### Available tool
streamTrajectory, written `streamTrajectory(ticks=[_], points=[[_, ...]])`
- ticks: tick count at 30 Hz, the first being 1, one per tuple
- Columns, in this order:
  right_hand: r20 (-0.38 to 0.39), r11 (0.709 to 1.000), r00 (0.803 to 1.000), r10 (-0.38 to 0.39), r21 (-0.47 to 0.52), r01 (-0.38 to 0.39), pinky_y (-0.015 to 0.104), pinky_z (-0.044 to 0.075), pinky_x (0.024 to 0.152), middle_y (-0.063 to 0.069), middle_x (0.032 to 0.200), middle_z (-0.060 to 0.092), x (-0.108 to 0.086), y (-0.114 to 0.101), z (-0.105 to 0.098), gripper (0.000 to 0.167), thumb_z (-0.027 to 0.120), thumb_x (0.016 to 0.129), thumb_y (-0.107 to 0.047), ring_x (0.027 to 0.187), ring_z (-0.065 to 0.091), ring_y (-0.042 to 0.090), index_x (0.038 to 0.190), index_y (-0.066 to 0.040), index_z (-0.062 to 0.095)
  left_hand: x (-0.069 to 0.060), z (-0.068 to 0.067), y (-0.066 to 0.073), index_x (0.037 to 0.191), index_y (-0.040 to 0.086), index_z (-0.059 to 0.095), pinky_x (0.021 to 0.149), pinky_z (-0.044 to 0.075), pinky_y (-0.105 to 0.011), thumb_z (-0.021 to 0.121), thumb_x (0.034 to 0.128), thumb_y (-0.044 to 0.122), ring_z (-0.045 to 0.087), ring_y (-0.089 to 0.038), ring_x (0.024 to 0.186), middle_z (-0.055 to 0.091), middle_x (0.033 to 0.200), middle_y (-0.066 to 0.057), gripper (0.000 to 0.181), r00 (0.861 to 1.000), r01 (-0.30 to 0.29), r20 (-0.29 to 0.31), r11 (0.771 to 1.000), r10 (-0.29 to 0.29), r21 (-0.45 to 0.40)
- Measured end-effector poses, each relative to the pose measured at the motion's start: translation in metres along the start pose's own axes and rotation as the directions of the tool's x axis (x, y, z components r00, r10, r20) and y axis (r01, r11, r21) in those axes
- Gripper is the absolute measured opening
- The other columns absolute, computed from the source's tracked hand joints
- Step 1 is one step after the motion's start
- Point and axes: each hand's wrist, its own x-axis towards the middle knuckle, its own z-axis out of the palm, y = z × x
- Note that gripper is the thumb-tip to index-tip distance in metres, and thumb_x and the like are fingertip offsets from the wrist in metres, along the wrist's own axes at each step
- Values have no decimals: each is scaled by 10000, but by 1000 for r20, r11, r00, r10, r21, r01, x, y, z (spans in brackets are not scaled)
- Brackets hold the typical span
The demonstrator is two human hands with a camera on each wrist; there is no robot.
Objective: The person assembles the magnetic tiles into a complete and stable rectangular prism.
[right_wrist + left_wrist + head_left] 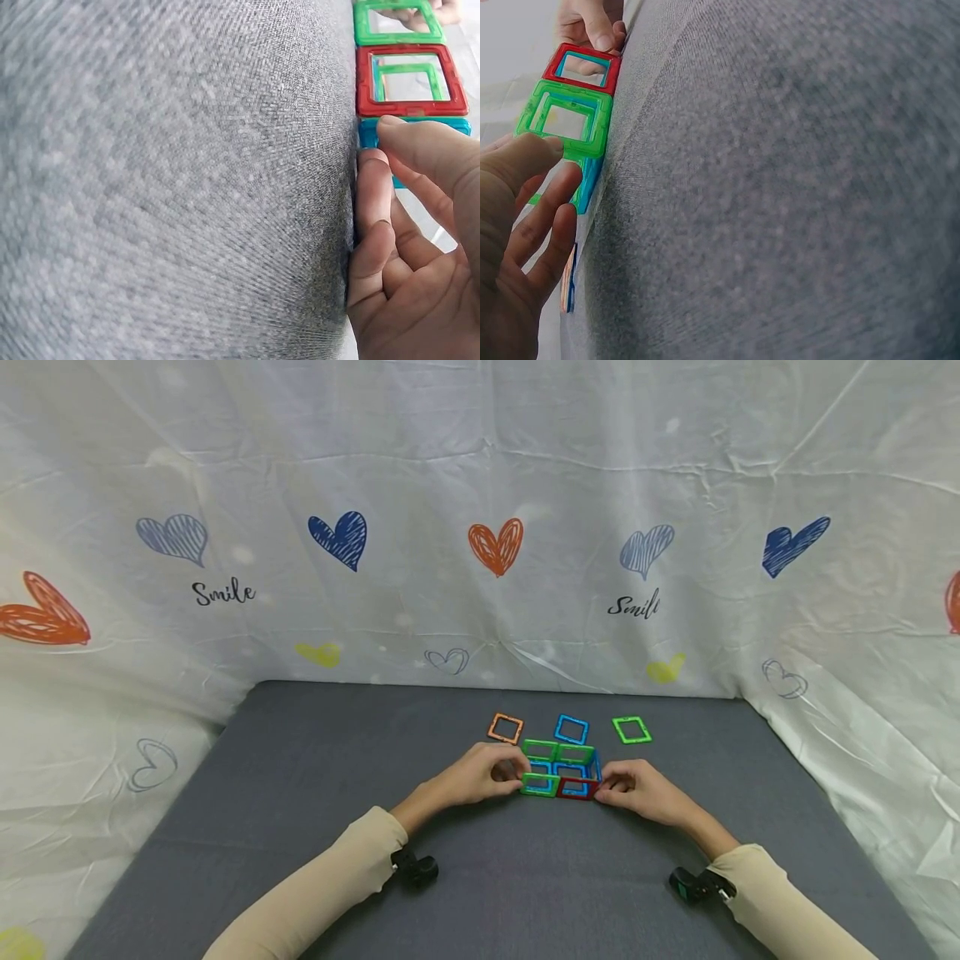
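A low box of square magnetic tiles stands on the table, with a green front tile (540,785), a red front tile (577,788), green tiles at the back and blue tiles in its base and right side. My left hand (483,772) is at the left end; its thumb touches the edge of the green tile (564,120) in the left wrist view, the index finger curved behind. My right hand (641,789) is at the right end. In the right wrist view its thumb presses the blue side tile (420,124) beside the red tile (412,111), with fingers curled below.
Behind the box lie loose square tiles: an orange one (506,728), a blue one (572,729) and a green one (632,730). The dark grey table (360,727) ends at a white cloth (420,602) printed with hearts. Each wrist carries a small black camera (420,870).
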Motion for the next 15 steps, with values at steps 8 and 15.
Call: streamTrajectory(ticks=[8,15], points=[[-1,1000,1000,2,0,-2,256,498,633,83,928,690,0,-1,0,63,722,955,-46,757,644,220,1014,-27,710,-7,-6,-3,1096,77,681,714,550,-217,765,906,-7,658,-26,837,661,971,19,224,999,41,0,999,-41,3],[-5,1000,1000,-17,-15,17,264,510,645,68,922,689,-1,-1,1,53,716,960,-48,766,656,244,1008,-27,704,-18,-16,-8,1093,45,690,713,551,-232,762,915,15,653,-46,842,655,976,26,194,997,74,-17,997,-73,29]])
